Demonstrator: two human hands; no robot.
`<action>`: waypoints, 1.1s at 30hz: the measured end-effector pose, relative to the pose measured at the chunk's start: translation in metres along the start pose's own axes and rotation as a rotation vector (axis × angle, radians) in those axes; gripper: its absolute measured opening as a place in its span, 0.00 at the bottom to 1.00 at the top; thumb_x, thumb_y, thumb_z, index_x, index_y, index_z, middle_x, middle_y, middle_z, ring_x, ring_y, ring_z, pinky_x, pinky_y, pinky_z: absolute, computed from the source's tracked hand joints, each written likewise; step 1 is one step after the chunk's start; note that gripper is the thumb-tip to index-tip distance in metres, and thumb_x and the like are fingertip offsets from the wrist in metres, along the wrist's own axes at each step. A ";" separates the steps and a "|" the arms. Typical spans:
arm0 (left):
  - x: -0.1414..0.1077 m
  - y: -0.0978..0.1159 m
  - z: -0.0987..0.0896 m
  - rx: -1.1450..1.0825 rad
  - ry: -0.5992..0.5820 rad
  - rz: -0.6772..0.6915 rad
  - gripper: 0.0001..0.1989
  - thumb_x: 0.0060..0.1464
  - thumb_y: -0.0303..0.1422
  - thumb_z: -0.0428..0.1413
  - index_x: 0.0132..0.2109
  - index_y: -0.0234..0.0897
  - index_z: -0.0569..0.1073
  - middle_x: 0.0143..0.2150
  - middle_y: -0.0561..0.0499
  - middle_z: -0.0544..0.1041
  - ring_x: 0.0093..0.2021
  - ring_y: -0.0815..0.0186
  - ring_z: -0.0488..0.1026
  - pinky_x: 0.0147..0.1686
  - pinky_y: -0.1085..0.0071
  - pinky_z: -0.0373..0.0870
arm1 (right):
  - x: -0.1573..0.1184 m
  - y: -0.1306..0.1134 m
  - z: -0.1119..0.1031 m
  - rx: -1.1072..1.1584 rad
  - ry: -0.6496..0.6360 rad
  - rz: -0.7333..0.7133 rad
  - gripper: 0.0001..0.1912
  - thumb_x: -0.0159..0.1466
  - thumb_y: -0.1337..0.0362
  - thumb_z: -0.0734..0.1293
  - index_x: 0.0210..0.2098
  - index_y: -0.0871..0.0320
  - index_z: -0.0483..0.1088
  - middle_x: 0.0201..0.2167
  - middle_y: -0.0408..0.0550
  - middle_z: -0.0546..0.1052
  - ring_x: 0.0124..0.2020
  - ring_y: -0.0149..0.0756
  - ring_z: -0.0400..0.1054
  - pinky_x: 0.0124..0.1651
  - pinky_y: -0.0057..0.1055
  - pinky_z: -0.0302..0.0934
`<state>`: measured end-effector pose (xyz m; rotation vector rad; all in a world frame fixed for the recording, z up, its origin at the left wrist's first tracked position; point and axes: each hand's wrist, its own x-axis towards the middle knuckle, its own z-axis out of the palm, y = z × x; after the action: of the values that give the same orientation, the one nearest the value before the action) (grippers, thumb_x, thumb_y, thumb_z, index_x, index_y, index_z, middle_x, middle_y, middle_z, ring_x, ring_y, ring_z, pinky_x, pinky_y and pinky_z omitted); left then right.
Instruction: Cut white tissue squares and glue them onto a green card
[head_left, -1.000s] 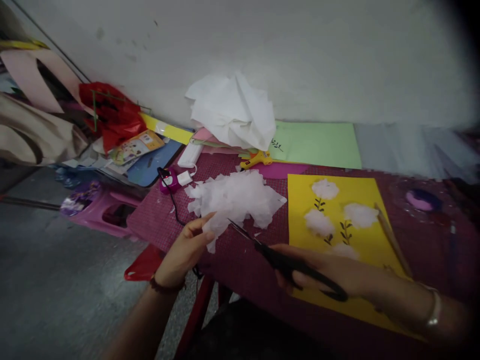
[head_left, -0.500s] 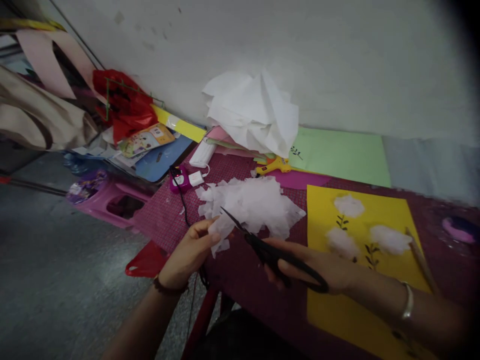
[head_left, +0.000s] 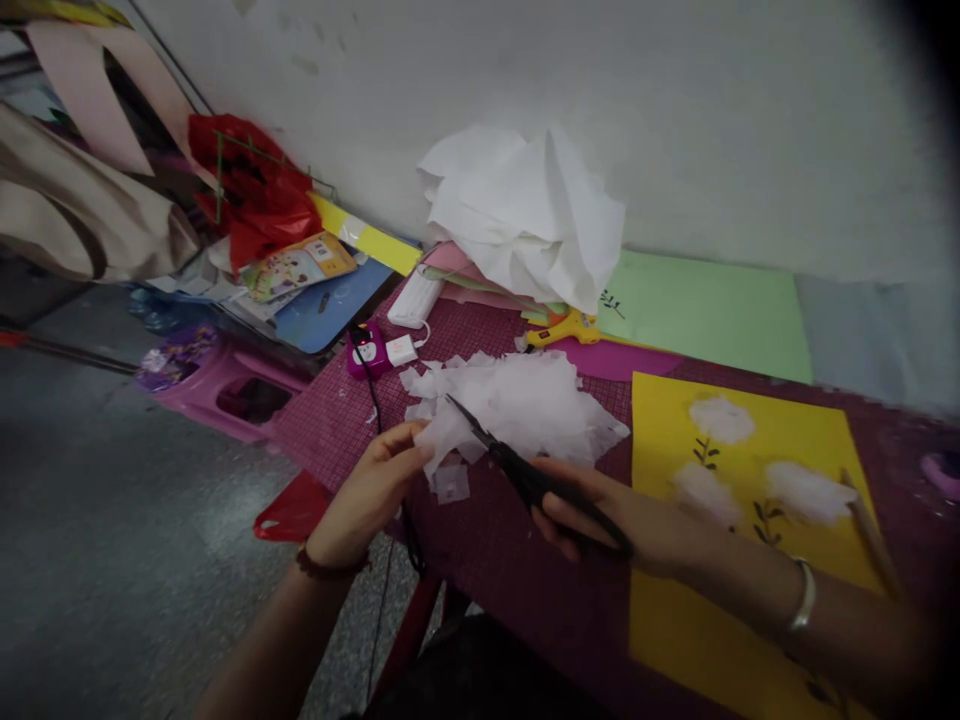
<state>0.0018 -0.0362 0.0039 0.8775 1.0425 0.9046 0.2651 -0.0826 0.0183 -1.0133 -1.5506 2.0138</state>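
Right hand shifted leftward, curled round scissors; left hand (forearm slanted) pinches paper.

Behind the fingers of the left hand sits a dark reddish bracelet; behind the right hand's, a silvery bangle. Dark clothing shows below both.

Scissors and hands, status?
Right hand gripping black scissors. Left hand pinching thin white piece. Pile of white pieces close beyond the blades.
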 end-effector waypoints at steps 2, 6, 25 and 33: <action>0.001 0.002 -0.002 -0.016 0.021 0.010 0.07 0.45 0.33 0.66 0.31 0.36 0.78 0.28 0.52 0.78 0.27 0.70 0.72 0.29 0.75 0.67 | 0.000 -0.001 -0.002 -0.029 -0.023 -0.001 0.30 0.65 0.36 0.58 0.42 0.59 0.64 0.33 0.45 0.67 0.31 0.30 0.62 0.35 0.31 0.58; 0.008 0.008 -0.004 -0.086 0.056 0.043 0.08 0.45 0.32 0.66 0.30 0.36 0.75 0.28 0.53 0.79 0.29 0.69 0.74 0.32 0.75 0.69 | -0.001 -0.001 -0.004 -0.037 -0.068 0.039 0.33 0.63 0.35 0.58 0.46 0.59 0.64 0.36 0.48 0.69 0.35 0.34 0.63 0.43 0.36 0.59; 0.015 0.002 -0.001 -0.033 -0.073 -0.029 0.08 0.47 0.34 0.65 0.30 0.35 0.75 0.26 0.54 0.74 0.25 0.70 0.69 0.27 0.74 0.64 | 0.014 -0.008 -0.001 0.012 -0.166 0.013 0.32 0.65 0.38 0.60 0.51 0.61 0.62 0.34 0.46 0.67 0.32 0.30 0.62 0.36 0.31 0.58; 0.018 0.003 -0.006 -0.061 -0.136 -0.046 0.10 0.45 0.34 0.67 0.34 0.35 0.76 0.28 0.52 0.77 0.25 0.70 0.71 0.27 0.74 0.67 | 0.013 0.001 0.006 0.066 -0.009 -0.006 0.28 0.66 0.40 0.61 0.45 0.61 0.63 0.28 0.41 0.65 0.22 0.24 0.58 0.24 0.24 0.51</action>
<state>0.0003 -0.0177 -0.0003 0.8491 0.9099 0.8218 0.2522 -0.0774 0.0144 -0.9741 -1.4792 2.0538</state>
